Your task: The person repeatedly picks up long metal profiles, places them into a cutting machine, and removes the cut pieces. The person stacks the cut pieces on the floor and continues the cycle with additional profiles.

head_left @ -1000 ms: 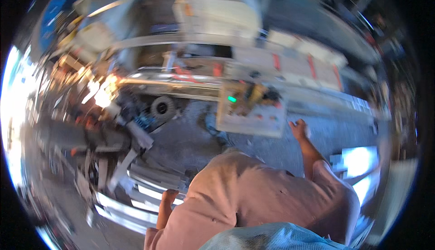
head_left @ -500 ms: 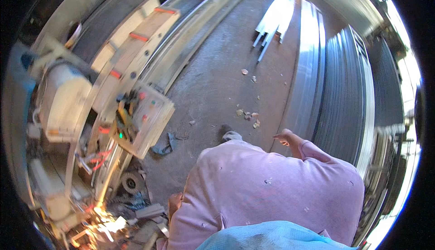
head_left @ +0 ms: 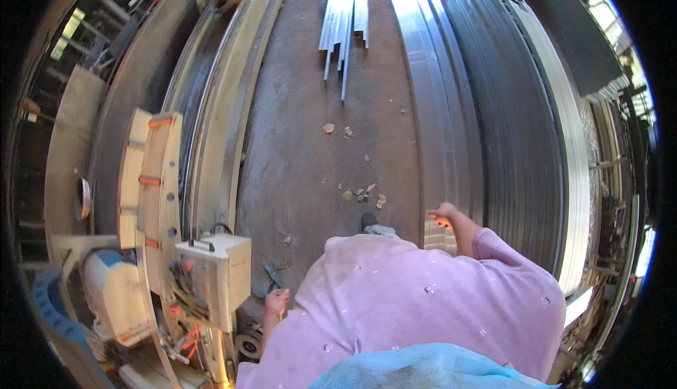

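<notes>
My right hand [head_left: 443, 214] is out ahead of my body on the right, above a long shiny metal sheet stack [head_left: 437, 107]. Its fingers are curled in and I see nothing in them. Low on my left side, my left hand [head_left: 277, 301] is loosely closed, with nothing visible in it. Nearest to that hand stands a pale control box [head_left: 229, 266] with a handle on top, part of a beige machine. One dark shoe tip [head_left: 369, 220] shows ahead of my pink shirt [head_left: 416, 283].
Ahead on the floor lie bright metal strips [head_left: 343, 29] of uneven length. Scraps [head_left: 363, 195] litter the walkway. Dark stacked profiles [head_left: 508, 128] line the right side; long metal rails [head_left: 226, 107] run along the left. A small wheel [head_left: 249, 344] sits below the control box.
My view has turned left-to-right, so the walkway now runs straight ahead. The machine appears lower and further left. My left hand has come further into view; sparks or glare at lower left have mostly gone.
</notes>
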Available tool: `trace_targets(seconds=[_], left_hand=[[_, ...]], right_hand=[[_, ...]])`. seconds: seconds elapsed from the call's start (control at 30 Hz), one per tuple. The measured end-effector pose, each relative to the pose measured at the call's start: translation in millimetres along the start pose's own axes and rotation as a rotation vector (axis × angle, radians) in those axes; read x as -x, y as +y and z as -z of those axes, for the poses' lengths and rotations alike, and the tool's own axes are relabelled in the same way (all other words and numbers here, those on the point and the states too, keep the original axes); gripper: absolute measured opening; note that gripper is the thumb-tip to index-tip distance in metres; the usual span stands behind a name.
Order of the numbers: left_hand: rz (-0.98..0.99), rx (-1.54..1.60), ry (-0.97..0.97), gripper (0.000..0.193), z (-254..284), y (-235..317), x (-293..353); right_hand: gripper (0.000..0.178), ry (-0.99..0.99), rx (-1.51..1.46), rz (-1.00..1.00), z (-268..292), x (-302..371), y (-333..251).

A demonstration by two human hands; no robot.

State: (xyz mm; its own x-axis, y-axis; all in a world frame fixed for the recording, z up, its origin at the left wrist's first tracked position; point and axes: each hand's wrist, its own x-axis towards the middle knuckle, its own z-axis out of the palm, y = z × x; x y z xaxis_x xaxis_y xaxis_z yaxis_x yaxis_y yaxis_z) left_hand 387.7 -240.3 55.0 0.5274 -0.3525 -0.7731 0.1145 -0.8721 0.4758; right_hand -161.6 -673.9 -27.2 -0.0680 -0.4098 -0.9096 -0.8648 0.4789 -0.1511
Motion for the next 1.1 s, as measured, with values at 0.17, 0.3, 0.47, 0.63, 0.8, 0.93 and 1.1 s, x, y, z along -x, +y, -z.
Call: trace_targets(seconds=[0.17, 0.3, 0.47, 0.63, 0.8, 0.93, 1.1], left_hand=[[-0.194, -0.405, -0.155, 0.044, -50.3, 109.2, -33.4], [-0.222, -0.59, -0.277, 0.045, -63.8, 182.5, -71.8], [-0.066, -0.667, -0.216, 0.04, -79.3, 267.3, -130.8], [0.079, -0.467, -0.312, 0.037, -127.9, 332.2, -258.2], [0.049, -0.818, -0.54, 0.042, -203.5, 436.1, -378.0], [-0.351, -0.834, -0.46, 0.035, -272.0, 584.1, -415.0], [-0.535, -0.518, -0.432, 0.041, -328.1, 771.4, -406.7]], right_hand=[[0.06, 0.219, -0.05, 0.101, 82.5, -21.2, -16.8], [0.062, 0.332, -0.124, 0.289, 111.9, -27.4, -32.3], [0.061, 0.259, -0.22, 0.214, 116.6, -49.0, -21.9], [0.037, 0.171, -0.319, 0.043, 121.8, -42.6, 28.8], [0.043, 0.292, -0.789, -0.319, 123.2, -12.5, 79.3], [0.049, 0.187, -0.353, -0.303, 144.1, -36.2, 76.6], [0.052, 0.247, -0.389, -0.213, 208.4, -82.4, 12.0]])
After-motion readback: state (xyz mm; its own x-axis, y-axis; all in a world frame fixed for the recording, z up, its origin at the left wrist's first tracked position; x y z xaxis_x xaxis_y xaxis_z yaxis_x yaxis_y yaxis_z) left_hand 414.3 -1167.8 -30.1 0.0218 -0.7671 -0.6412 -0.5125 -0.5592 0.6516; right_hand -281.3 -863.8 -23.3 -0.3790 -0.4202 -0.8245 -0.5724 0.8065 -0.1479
